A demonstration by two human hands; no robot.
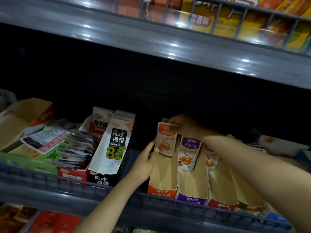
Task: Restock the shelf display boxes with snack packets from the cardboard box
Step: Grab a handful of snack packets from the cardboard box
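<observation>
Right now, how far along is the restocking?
Done: the black seaweed box looks full. In hand: the right hand pinches an orange packet in the orange box, which the left hand touches. Left: it, the purple box and the red box are mostly bare.

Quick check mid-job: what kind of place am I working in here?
Likely a shop's snack aisle: tiered metal shelves, cardboard display boxes holding snack packets, more boxed goods above.

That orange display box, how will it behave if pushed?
Probably light: the orange display box looks nearly empty, so it may slide or skew easily. Its thin card walls likely flex; the left hand rests against one, the right hand pinches an orange packet.
</observation>
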